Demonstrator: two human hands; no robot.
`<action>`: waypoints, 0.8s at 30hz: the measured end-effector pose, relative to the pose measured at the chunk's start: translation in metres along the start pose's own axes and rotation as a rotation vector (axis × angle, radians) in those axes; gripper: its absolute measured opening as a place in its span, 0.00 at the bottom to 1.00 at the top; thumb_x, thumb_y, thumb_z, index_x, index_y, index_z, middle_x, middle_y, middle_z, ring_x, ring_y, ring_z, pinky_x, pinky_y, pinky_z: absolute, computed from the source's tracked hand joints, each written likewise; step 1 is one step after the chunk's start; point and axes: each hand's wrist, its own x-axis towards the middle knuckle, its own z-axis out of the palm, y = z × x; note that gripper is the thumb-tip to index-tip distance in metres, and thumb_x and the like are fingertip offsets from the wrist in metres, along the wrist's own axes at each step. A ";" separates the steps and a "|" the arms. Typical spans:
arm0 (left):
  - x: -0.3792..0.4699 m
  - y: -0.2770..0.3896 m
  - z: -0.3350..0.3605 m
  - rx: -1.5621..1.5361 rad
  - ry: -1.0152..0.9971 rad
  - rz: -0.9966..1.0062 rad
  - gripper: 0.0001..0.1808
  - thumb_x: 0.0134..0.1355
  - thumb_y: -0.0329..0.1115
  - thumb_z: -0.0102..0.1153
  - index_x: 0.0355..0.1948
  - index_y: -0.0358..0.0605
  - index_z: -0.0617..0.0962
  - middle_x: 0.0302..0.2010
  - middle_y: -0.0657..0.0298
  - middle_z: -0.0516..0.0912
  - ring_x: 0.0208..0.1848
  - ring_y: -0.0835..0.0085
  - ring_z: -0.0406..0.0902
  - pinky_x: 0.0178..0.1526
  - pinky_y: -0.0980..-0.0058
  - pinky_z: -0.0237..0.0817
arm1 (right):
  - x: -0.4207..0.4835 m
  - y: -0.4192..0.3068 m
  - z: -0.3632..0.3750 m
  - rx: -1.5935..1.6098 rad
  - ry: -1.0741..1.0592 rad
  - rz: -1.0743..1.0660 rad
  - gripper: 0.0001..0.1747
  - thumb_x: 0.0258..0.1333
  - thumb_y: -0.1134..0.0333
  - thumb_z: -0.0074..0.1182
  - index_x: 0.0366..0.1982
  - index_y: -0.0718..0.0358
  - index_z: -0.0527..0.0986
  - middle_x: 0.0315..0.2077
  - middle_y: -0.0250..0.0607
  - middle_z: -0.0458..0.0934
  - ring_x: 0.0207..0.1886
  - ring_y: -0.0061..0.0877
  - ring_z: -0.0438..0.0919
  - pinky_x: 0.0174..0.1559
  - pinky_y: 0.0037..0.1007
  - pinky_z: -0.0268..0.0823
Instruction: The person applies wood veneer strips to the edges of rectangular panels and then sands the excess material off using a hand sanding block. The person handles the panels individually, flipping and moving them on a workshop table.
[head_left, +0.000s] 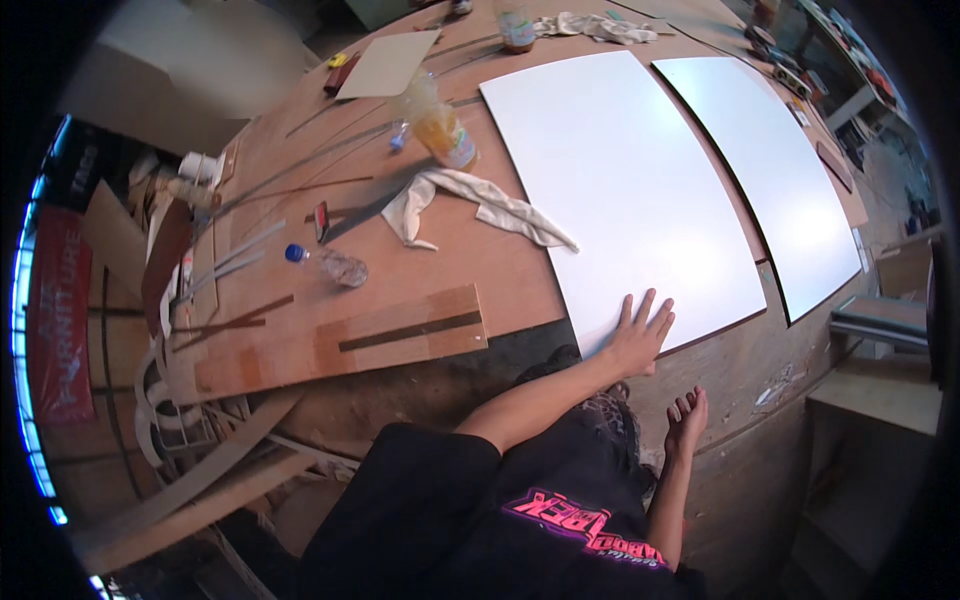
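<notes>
My left hand (641, 336) lies spread on the near edge of a glossy white panel (607, 187), fingers apart and pointing away from me. My right hand (685, 421) hangs in the air just off the panel's near edge. Its fingers are loosely curled, and I see nothing in them. A second white panel (780, 172) with a dark edge lies to the right, a narrow gap away. Crossing the first panel's left edge is a crumpled white cloth (480, 196).
Left on the wooden worktable (427, 281) are a clear bottle with a blue cap (341, 268), a large bottle of amber liquid (448, 139) and a wood board with a dark strip (409, 330). At the back lies a beige sheet (390, 64). A shelf unit (874, 394) stands right.
</notes>
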 end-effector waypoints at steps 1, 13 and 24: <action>0.002 0.001 0.002 -0.013 0.008 -0.010 0.61 0.45 0.57 0.75 0.74 0.37 0.62 0.79 0.49 0.51 0.80 0.35 0.41 0.70 0.24 0.41 | 0.005 -0.001 -0.003 -0.021 -0.028 0.009 0.33 0.70 0.43 0.48 0.66 0.54 0.67 0.64 0.45 0.67 0.62 0.40 0.69 0.60 0.48 0.62; 0.032 0.035 -0.006 0.009 -0.072 -0.137 0.52 0.53 0.48 0.71 0.73 0.33 0.62 0.79 0.46 0.53 0.79 0.32 0.43 0.69 0.24 0.45 | 0.078 -0.089 -0.050 -0.014 -0.182 -0.077 0.18 0.71 0.51 0.53 0.52 0.55 0.77 0.42 0.31 0.80 0.43 0.21 0.79 0.42 0.30 0.71; 0.010 0.138 0.054 -2.160 0.661 -1.067 0.30 0.77 0.42 0.49 0.74 0.41 0.61 0.75 0.55 0.63 0.76 0.65 0.63 0.75 0.61 0.58 | 0.189 -0.142 -0.251 0.135 0.043 0.015 0.19 0.72 0.47 0.51 0.39 0.56 0.78 0.36 0.31 0.79 0.40 0.24 0.79 0.43 0.34 0.71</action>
